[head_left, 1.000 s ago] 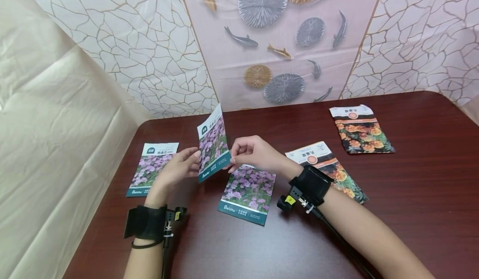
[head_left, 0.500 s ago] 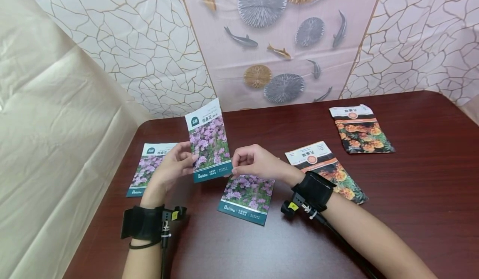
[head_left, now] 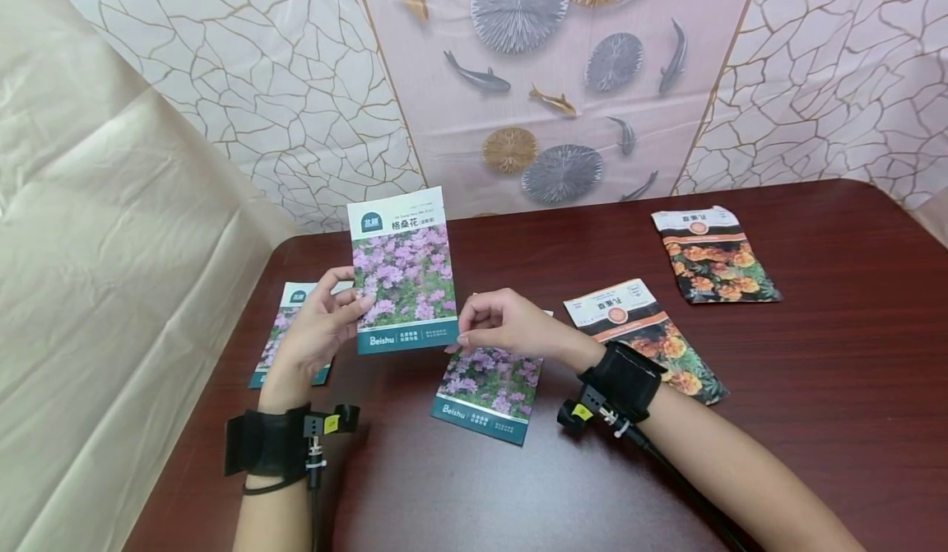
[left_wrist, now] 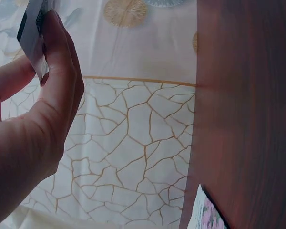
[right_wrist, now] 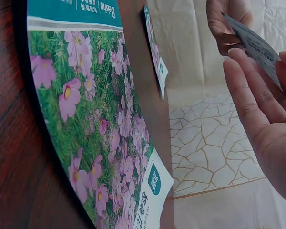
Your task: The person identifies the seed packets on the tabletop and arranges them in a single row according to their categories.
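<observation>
A seed packet (head_left: 403, 280) with purple flowers, a white top and a green bottom band is held up off the table, its printed front facing the head camera. My left hand (head_left: 317, 326) grips its left edge, thumb in front and fingers behind. At the lower right corner, my right hand (head_left: 505, 322) pinches the packet between thumb and fingers. In the right wrist view the packet's back (right_wrist: 260, 50) shows between both hands. Below my right hand lies a second purple-flower packet (head_left: 489, 391), its top partly hidden. Another purple-flower packet (head_left: 276, 340) lies at left, partly behind my left hand.
Two seed packets with orange flowers lie on the right: a nearer packet (head_left: 670, 350), partly covered by my right wrist, and a farther packet (head_left: 720, 266). The dark red table (head_left: 829, 354) ends at a patterned cloth backdrop (head_left: 459, 165). Cables run from both wrist cameras.
The held packet has turned from edge-on to face the head camera. My left hand has moved left and slightly up with it, while my right hand has stayed nearly in place.
</observation>
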### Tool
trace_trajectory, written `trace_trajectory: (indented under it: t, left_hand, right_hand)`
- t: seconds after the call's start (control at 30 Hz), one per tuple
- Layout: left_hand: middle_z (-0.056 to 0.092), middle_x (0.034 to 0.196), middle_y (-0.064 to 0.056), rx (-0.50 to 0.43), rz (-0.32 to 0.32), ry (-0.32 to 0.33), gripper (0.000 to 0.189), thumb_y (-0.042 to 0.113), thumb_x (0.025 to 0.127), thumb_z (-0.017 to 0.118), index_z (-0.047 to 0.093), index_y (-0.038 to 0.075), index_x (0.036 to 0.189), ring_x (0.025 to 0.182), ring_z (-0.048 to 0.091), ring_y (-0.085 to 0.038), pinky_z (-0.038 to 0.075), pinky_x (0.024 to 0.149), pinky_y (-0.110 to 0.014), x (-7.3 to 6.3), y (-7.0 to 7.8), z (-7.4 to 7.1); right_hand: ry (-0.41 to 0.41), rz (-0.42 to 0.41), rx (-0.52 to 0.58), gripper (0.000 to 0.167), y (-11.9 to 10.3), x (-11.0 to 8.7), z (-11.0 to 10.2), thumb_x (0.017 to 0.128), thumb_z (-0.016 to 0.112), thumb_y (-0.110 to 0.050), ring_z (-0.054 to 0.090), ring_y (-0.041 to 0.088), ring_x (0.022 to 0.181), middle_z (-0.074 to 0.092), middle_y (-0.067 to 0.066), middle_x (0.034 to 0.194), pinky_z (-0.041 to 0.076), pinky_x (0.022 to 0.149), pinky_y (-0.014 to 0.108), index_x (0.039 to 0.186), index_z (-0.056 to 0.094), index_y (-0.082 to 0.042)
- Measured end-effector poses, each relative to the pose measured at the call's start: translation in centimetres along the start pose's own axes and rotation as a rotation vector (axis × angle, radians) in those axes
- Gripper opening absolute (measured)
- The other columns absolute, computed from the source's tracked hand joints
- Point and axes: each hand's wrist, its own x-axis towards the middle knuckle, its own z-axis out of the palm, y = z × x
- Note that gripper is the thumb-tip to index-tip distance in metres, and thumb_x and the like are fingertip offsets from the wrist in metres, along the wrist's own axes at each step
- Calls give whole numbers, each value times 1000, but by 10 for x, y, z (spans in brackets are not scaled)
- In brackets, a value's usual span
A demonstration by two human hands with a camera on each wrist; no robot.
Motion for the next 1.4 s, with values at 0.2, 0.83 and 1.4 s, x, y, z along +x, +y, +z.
trace_trajectory:
  t: [0.2,0.83,1.4]
  left_hand:
    - [55,82,-1,62,-48,33,33,10,91,57,38,16,117,68,50,-11,45,58,-18,-4,4,-11]
    - [45,76,-6,452,-266,110,44,10,92,55,34,0,129,54,38,-11,36,48,-24,0,-17,-29]
    - [56,105,-27,868,-348,102,46,9,89,59,41,-11,126,71,59,-23,52,60,-32,4,-29,-26]
  right_hand:
    - [-28,33,22,10,2,0,2,88,55,5,61,39,90,62,24,95,50,76,47,93,59,12]
    - [-73,17,-408,9,6,-1,19,87,57,-2,60,12,90,65,12,102,51,78,28,93,64,-1]
    - [-230,69,-758,23,8,2,36,88,56,-10,53,20,111,59,12,119,43,92,33,109,61,0]
